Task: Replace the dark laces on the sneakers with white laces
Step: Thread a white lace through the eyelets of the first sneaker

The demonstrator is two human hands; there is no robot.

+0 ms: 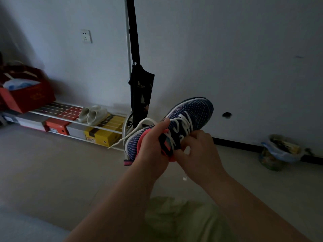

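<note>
Fingers of the left hand (151, 142) curl round the pink collar at the heel end of the sneaker (174, 126) and hold it up in the air, well above the floor (52, 168). Those of the right hand (197, 151) are bent in close at the tongue side of the shoe, and they seem to pinch the white lace (181, 124) there, though the spot is dim and partly hidden. The shoe is dark blue with small light dots, and its toe points up and to the right, toward the wall (244, 49). White lace already criss-crosses the front of it. One loose end of the lace loops out to the left and hangs down past the heel. Behind the shoe, a low white wire rack (57, 110) stands along the foot of the wall. A pair of pale shoes (91, 113) sits on top of the rack near its right end, and a red box (29, 95) rests at its left end. Shoe boxes lie under it, one orange (57, 127) and one yellow (103, 135). A black bag (141, 95) hangs from a pole just behind the sneaker. Green cloth (183, 217) lies at the bottom, between the two arms.
</note>
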